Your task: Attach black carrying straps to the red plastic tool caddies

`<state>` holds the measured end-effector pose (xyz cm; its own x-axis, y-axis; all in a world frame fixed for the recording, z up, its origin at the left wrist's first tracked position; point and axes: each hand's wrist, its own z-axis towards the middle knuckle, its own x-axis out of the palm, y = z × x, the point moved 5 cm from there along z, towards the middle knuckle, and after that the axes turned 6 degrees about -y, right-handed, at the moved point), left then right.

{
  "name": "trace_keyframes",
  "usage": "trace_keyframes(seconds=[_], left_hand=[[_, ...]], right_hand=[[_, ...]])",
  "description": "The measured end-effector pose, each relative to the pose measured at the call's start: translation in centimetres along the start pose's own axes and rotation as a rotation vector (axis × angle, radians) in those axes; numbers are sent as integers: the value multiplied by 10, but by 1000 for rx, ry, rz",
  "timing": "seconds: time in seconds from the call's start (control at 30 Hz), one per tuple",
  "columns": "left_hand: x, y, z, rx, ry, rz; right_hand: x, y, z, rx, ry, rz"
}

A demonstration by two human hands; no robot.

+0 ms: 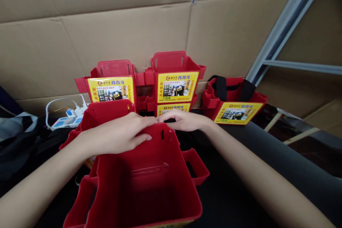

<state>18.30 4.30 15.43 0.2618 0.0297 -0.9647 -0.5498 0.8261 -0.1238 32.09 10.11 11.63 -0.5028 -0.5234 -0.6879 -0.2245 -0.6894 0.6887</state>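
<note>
A red plastic tool box [149, 171] with side pockets is right in front of me, its open top facing me. My left hand [120, 131] is closed over the top edge of its tall back wall, thumb on the inner face and fingers reaching behind. At the same edge, my right hand [184, 119] has its fingers curled and pressed together behind the wall, the fingertips meeting those of my left hand. What the right fingers hold, if anything, is hidden. A slot shows in the back wall beside the right hand.
More red tool boxes with yellow labels stand behind, one stack [176, 87] in the middle and another box [110, 89] to its left. A box with a black strap [221, 87] is at right. A power strip [66, 119] with cables lies left. Cardboard [128, 32] lines the back.
</note>
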Motion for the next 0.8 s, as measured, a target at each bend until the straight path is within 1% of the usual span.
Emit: trace_keyframes(seconds=[0.1, 0.17, 0.27, 0.37, 0.43, 0.47, 0.53, 0.6, 0.63, 0.7, 0.73, 0.77, 0.8], left_hand=[[0, 0, -1, -5, -3, 4], [-1, -1, -2, -8, -30, -10], [-5, -7, -1, 50, -77, -2], [-6, -14, 1, 131, -99, 129], [-6, -17, 5, 151, -157, 202], [-7, -18, 7, 136, -189, 210], [-9, -18, 13, 61, -253, 174], [-13, -18, 18, 0, -288, 122], [-15, -20, 19, 26, -292, 98], [-21, -29, 13, 198, -264, 33], [-23, -33, 5, 285, -228, -15], [-26, -35, -7, 315, -202, -66], [-28, -34, -21, 306, -181, -119]], right_hand=[[1, 2, 0, -5, -3, 2], [-1, 4, -1, 0, -15, 1], [-2, 6, -2, 28, -4, 4], [-2, 7, -3, 40, 9, 18], [-3, 9, -5, 20, 10, 46], [-4, 11, -7, 0, 22, 75], [-5, 19, -11, -51, 48, 145], [-8, 29, -14, -80, 30, 132], [-10, 34, -15, -75, -5, 71], [-12, 41, -16, -38, -79, -101], [-12, 44, -16, -17, -96, -173], [-10, 45, -15, 3, -99, -219], [-9, 47, -15, 17, -91, -240]])
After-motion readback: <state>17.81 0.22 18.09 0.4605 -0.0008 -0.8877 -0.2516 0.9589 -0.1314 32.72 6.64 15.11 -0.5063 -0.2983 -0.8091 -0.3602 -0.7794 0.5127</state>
